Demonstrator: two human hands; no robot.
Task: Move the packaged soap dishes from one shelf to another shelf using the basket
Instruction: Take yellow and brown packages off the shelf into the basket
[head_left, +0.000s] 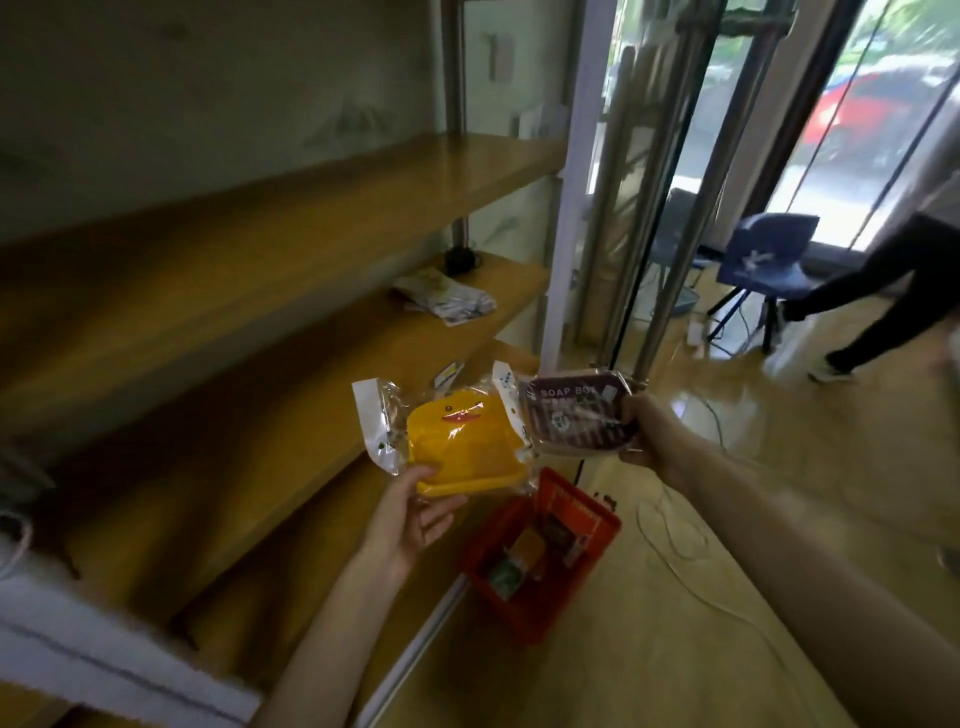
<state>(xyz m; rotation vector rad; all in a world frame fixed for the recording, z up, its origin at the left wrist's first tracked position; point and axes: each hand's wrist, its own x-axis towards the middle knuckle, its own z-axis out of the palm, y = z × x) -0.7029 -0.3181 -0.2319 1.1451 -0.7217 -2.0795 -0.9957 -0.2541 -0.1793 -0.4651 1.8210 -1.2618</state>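
Note:
My left hand (410, 512) grips the lower edge of a yellow duck-faced soap dish (460, 447) in a clear packet. My right hand (647, 431) pinches the right edge of a maroon packet labelled SOAP BOX (569, 415). Both packets hang in the air in front of the wooden shelves (291, 218), side by side. Below them on the floor stands a red basket (540, 561) holding a few more packets. Another pile of packets (447, 299) lies on the second shelf near its right end.
A dark round object (460, 260) sits behind the pile on the shelf. White cables (675, 540) trail over the floor right of the basket. A blue chair (763, 260) and a walking person's legs (872, 306) are at the right. Metal door poles (649, 234) stand beyond the shelves.

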